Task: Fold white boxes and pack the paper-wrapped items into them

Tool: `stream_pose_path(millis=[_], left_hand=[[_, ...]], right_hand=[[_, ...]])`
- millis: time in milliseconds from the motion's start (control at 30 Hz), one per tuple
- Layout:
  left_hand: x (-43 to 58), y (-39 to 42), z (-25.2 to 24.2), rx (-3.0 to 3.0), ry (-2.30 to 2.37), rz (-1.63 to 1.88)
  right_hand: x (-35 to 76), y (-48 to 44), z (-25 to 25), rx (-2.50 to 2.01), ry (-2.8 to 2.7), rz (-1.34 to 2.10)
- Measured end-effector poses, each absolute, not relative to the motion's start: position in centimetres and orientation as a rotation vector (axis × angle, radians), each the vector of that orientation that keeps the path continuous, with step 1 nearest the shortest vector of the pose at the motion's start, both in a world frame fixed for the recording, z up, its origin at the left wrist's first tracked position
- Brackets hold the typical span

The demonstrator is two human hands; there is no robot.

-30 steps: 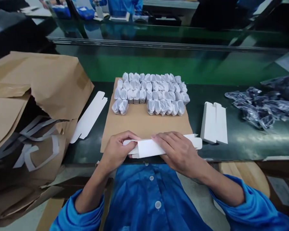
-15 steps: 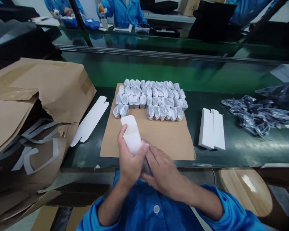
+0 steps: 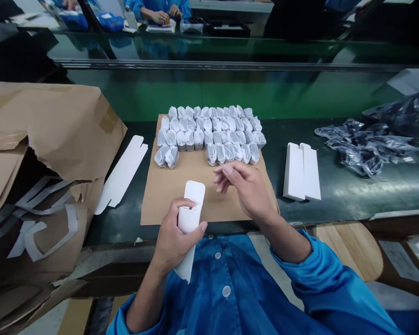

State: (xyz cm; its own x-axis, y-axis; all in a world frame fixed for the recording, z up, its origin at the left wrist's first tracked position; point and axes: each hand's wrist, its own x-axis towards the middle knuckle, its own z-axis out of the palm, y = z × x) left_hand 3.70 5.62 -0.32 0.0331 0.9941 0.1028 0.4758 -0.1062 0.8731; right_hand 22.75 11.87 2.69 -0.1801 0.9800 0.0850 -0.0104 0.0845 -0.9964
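My left hand [image 3: 176, 235] clasps a slim white cardboard carton [image 3: 192, 209] pointing to twelve o'clock — my empty, half-open right hand [image 3: 246, 188] is nearer the small white paper-wrapped packets [image 3: 209, 135], at its twelve.

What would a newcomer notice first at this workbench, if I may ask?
First, the rows of small white wrapped packets at the far end of the cardboard sheet. Next, the left hand gripping a slim white box, top flap open, while the right hand hovers open just short of the packets. A torn brown paper bag fills the left side.
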Motion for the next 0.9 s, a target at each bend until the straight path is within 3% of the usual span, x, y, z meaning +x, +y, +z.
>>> stream_pose_path(millis=[100,167,367,467,700,900], left_hand=[[3.8,5.7,-0.3,1.753,1.502,0.932],[4.1,5.6,-0.8,1.788,1.548,0.917],[5.0,4.9,-2.8,1.73,1.572,1.253],[4.8,5.0,-2.4,1.776,1.615,1.105],[4.1,5.2,-1.1,1.842,1.603,0.794],[4.1,5.3,-1.2,1.795,1.607,0.701]], right_hand=[[22.0,12.8,2.6,-0.959,-1.364,1.653],[21.3,12.6,2.5,-0.924,-1.44,1.725],[20.6,10.7,2.6,-0.994,-1.562,1.517],[20.4,10.3,2.5,-1.007,-1.607,1.39],[20.5,10.6,1.9,-0.997,-1.362,1.637],[19.9,10.1,1.4,-1.062,-1.508,1.35]])
